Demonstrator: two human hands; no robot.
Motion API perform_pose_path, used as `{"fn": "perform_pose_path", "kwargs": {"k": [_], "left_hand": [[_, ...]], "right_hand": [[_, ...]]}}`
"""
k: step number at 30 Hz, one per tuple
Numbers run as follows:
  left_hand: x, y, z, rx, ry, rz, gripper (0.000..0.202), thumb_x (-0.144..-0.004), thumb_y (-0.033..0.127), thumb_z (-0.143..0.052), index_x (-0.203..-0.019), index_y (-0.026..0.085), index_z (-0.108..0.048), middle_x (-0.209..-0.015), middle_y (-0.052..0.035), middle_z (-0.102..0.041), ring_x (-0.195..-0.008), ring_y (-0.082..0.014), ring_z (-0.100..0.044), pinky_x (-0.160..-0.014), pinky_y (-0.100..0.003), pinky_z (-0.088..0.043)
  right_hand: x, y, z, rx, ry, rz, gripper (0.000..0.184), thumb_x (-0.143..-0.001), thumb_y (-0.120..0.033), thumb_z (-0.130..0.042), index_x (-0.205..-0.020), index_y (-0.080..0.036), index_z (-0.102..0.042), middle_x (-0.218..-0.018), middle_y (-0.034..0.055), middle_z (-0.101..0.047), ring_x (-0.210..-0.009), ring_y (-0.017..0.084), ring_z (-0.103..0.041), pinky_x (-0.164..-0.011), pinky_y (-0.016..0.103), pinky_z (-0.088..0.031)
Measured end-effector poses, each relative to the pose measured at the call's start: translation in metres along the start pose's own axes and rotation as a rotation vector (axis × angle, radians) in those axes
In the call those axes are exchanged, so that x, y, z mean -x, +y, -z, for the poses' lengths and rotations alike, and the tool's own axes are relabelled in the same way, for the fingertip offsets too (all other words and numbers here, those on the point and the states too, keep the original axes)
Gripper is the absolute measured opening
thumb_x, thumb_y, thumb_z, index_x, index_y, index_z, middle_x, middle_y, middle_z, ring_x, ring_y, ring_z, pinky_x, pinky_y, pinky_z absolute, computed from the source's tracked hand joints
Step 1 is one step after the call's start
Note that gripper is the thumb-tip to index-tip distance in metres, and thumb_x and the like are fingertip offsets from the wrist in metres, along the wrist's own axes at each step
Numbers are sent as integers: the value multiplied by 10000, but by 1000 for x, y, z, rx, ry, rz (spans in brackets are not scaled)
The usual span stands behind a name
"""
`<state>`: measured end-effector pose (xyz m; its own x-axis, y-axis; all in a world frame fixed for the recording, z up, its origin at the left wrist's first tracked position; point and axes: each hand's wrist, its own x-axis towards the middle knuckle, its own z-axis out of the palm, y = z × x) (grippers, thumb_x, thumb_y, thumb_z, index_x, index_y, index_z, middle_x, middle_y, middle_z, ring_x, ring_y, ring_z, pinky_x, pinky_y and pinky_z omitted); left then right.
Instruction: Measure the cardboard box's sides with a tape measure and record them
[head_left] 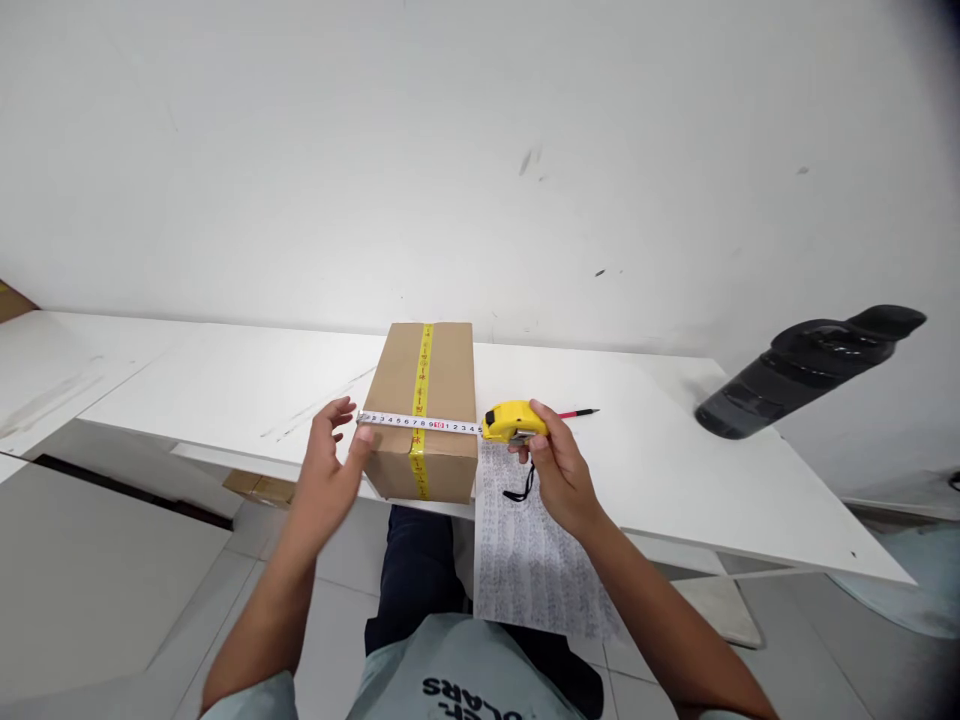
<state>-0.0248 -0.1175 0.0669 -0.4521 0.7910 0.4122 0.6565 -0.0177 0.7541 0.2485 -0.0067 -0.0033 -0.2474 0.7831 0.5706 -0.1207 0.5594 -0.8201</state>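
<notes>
"What are the left fingers [339,407] doing?"

"They're spread apart, with the thumb [364,437] at the left edge of the cardboard box [450,370], beside the end of the measuring blade [420,422]. I can't tell if it presses."

"And the right fingers [551,420]?"

"Wrapped around the yellow tape measure [510,420]. The blade runs from there across the box top."

"So the box is between both sets of fingers?"

"Yes, on the white tabletop [645,400]. A black strap [529,484] hangs below the right fingers, over a printed sheet [517,560]; a pen [577,413] lies just right of them, a black bottle [780,375] farther right."
</notes>
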Motion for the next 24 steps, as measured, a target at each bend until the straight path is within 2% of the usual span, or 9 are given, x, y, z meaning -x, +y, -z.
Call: {"fn": "perform_pose_path", "kwargs": {"k": [2,4,6,8,11,13,18,21,24], "left_hand": [[23,14,-16,-152,139,-204,609,-932,467,-613,-1467,258,-409,-1510,-158,-467,-1437,-337,-410,-1157,-573,-351],[46,29,-38,-286,220,-417,605,-911,431,-655,-1456,288,-435,-1507,-161,-480,-1485,-374,-333,-1205,-661,-202],[64,43,-62,-343,158,-574,525,-915,429,-648,-1404,313,-493,-1409,-150,-585,-1450,-387,-382,-1208,-705,-95],[70,52,-86,-366,83,-639,482,-922,424,-641,-1375,300,-527,-1312,-147,-661,-1362,-390,-481,-1208,-708,-22],[61,53,-114,-397,164,-643,441,-937,308,-641,-1368,295,-552,-1139,-108,-731,-1134,-324,-626,-1208,-634,-86],[49,48,-123,-381,242,-651,438,-937,225,-634,-1360,316,-566,-1031,-67,-742,-1005,-270,-654,-1174,-558,-209],[32,26,-108,-236,248,-893,429,-854,83,-664,-1223,297,-618,-871,2,-732,-903,-189,-666,-1169,-471,-310],[28,4,-84,-116,159,-1072,376,-819,87,-662,-1134,285,-605,-851,8,-723,-882,-173,-697,-1171,-508,-376],[23,-22,-61,-124,165,-1098,438,-813,80,-644,-1159,337,-567,-968,9,-715,-907,-160,-722,-1163,-531,-406]], "right_hand": [[-1,6,-2,-85,85,-91,382,-1030,-421,-482,-1407,-391,-534,-1231,54,-614,-771,161,-610,-732,389,-584],[-7,10,-2,-165,144,-144,386,-1013,-444,-486,-1389,-369,-535,-1153,53,-637,-774,176,-612,-725,388,-566],[-14,11,-1,-235,165,-169,397,-1005,-462,-450,-1385,-365,-512,-1130,62,-646,-812,200,-621,-696,378,-551],[-21,8,0,-295,167,-193,395,-1008,-482,-384,-1370,-368,-492,-1160,77,-641,-885,222,-633,-672,367,-542],[-27,6,0,-312,197,-225,362,-1011,-518,-357,-1326,-376,-468,-1162,75,-629,-911,216,-638,-648,339,-534],[-28,6,-1,-300,256,-244,342,-976,-534,-483,-1276,-372,-464,-1106,51,-629,-859,192,-636,-623,302,-520],[-34,7,1,-359,396,-279,480,-788,-486,-793,-1125,-337,-485,-959,-20,-590,-735,131,-605,-575,232,-474],[-45,0,3,-309,394,-212,506,-753,-467,-831,-1099,-328,-489,-916,-35,-564,-717,125,-586,-596,240,-490],[-57,-11,9,-226,361,-132,489,-785,-499,-801,-1141,-325,-515,-957,-12,-574,-773,147,-605,-640,270,-534]]}}
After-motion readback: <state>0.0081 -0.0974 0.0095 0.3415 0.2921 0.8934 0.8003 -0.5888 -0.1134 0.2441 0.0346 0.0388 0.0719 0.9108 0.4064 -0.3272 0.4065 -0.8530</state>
